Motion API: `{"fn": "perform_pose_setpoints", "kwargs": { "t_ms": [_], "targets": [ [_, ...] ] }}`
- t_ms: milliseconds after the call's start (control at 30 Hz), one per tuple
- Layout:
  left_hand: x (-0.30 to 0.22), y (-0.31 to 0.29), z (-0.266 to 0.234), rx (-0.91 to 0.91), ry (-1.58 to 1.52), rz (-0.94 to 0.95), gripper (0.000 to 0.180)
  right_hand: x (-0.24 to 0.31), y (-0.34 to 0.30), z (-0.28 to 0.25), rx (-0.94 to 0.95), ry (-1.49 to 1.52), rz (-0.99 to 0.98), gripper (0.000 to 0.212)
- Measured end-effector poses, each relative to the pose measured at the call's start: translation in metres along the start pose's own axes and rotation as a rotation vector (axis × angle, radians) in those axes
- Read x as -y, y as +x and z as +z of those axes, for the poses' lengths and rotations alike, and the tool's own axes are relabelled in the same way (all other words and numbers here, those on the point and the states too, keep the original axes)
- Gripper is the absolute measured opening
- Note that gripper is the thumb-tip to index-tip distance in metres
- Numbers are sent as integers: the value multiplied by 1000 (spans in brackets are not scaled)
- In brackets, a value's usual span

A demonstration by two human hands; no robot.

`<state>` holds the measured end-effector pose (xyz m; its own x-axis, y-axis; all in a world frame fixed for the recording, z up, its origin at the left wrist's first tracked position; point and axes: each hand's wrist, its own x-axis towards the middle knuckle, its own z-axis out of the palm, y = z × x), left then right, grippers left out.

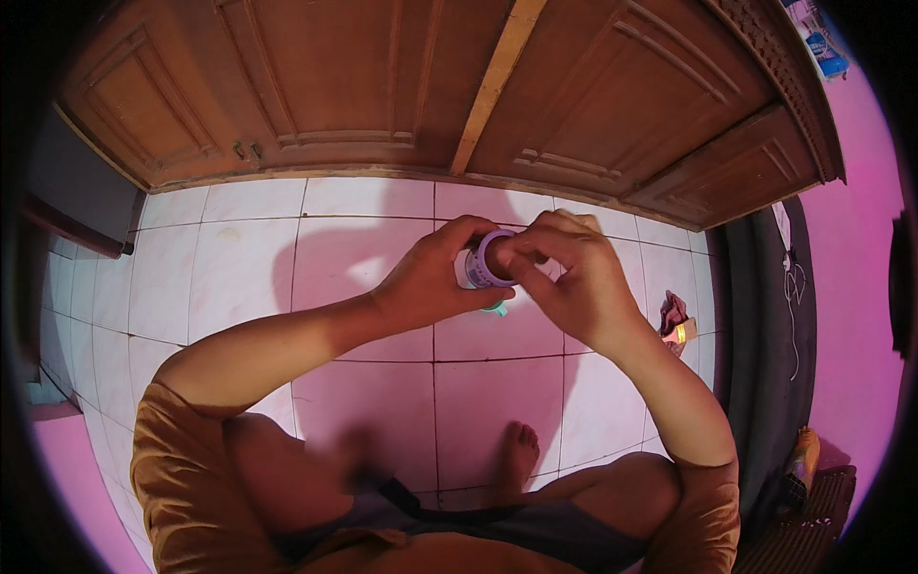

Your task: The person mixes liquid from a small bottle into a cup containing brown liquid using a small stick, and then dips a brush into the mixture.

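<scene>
In front of me, above the tiled floor, my left hand point(435, 263) is wrapped round a small container point(475, 272) with a purple rim. The container's open mouth is tilted toward my right hand point(579, 282). The thumb and fingers of that hand are closed together at the mouth, their tips over or just inside the rim. Whether anything is between them is hidden. A small teal piece point(497, 309) shows just below the left fingers; I cannot tell whether it is joined to the container.
A brown wooden cabinet point(354, 86) stands along the far side. White floor tiles point(368, 402) lie below my hands. To the right are a crumpled dark red cloth point(673, 311), a brush-like thing point(681, 332) and a white cable point(793, 287) on a dark surface.
</scene>
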<state>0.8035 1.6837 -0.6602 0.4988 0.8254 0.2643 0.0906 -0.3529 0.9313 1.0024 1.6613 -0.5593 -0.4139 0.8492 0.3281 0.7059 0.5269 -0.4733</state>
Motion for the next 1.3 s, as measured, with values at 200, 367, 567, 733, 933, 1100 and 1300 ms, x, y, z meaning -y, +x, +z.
{"fn": "perform_pose_setpoints", "kwargs": {
  "t_ms": [200,367,567,733,933,1100,1300],
  "targets": [
    [-3,0,4,-6,4,-6,64,-14,-7,-7,18,-88,19,7],
    [-7,-1,1,30,7,-28,67,-13,-2,-6,77,84,-21,7],
    [-3,0,4,19,14,-7,66,-23,-4,0,-58,33,17,4],
    [-6,-2,3,40,-14,-39,66,-17,-7,-8,134,128,-59,4],
    [-5,-1,2,23,59,-19,65,-23,-5,3,21,151,-83,1],
    [-10,-3,4,55,13,-46,64,-23,-9,-15,185,54,-36,4],
    [-11,-2,5,57,-3,-23,62,-17,-10,-12,135,107,-75,6]
  ]
}}
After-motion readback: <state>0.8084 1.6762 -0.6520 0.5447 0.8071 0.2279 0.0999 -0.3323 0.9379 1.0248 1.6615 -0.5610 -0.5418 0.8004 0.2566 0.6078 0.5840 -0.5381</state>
